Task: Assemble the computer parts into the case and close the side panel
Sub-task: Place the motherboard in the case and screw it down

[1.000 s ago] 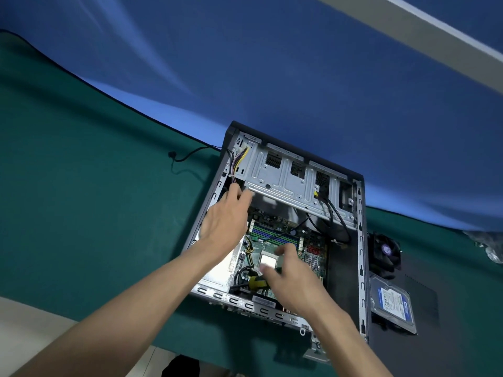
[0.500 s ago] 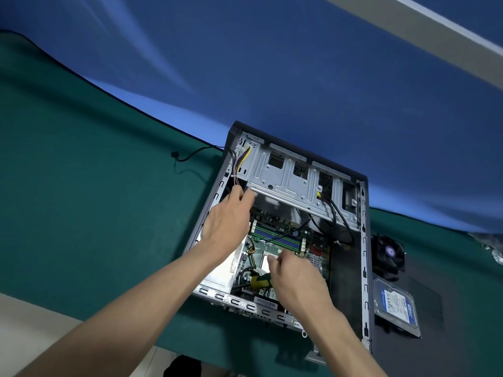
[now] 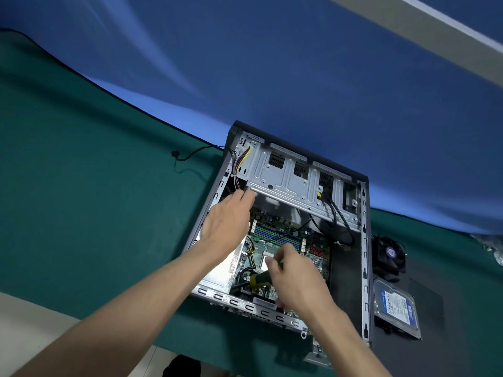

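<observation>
Case is lying open near the worktop's far edge. I'm steadying it, left hand resting flat, fingers straight, while my right hand is gripping a screwdriver over the board.

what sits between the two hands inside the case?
Head view: the motherboard's RAM slots lie between the left hand and the right hand.
</observation>
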The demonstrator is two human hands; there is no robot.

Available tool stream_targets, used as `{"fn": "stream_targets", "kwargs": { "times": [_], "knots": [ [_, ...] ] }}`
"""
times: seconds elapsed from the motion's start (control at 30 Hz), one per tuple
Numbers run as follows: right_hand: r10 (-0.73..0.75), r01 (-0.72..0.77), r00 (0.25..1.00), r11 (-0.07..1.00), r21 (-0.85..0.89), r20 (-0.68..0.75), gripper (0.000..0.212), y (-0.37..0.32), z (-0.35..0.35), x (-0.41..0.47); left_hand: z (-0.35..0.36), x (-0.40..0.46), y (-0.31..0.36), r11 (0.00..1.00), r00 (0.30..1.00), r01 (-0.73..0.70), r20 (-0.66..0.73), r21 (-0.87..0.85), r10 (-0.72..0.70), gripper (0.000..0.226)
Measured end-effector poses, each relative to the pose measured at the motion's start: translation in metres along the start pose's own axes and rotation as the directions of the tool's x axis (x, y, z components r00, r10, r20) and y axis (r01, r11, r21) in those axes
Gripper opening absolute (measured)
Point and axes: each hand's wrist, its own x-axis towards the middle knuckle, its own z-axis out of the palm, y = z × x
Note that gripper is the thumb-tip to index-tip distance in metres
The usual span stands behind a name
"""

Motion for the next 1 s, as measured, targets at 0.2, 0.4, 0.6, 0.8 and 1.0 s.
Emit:
{"fn": "stream_targets", "kwargs": {
  "times": [0.2, 0.4, 0.6, 0.8, 1.0],
  "knots": [
    [0.000, 0.000, 0.996, 1.000, -0.003, 0.086, 0.027, -0.0006, -0.0038, -0.0028, -0.0002, 0.0010, 0.0006, 1.000, 1.000, -0.005, 0.006, 0.004, 0.005, 0.018],
    [-0.005, 0.004, 0.998, 1.000, 0.019, 0.055, 0.028, 0.0015, -0.0020, -0.0018, 0.0006, 0.0010, 0.0005, 1.000, 1.000, -0.004, 0.004, 0.005, 0.004, 0.017],
    [-0.051, 0.040, 0.997, 0.983, -0.181, -0.057, 0.025, -0.0002, 0.0009, -0.0017, 0.0009, 0.0002, 0.0002, 1.000, 1.000, 0.002, -0.001, -0.004, -0.002, 0.017],
    [-0.086, 0.092, 0.995, 0.989, -0.116, 0.056, 0.025, -0.0041, -0.0040, 0.0025, 0.0011, -0.0002, -0.0004, 1.000, 1.000, -0.009, -0.026, -0.002, 0.009, 0.016],
    [-0.036, 0.048, 0.990, 0.995, -0.082, 0.134, 0.051, -0.0059, -0.0080, 0.0018, 0.0007, -0.0001, 0.0002, 1.000, 1.000, -0.013, -0.028, 0.002, 0.013, 0.017]
  ]
}}
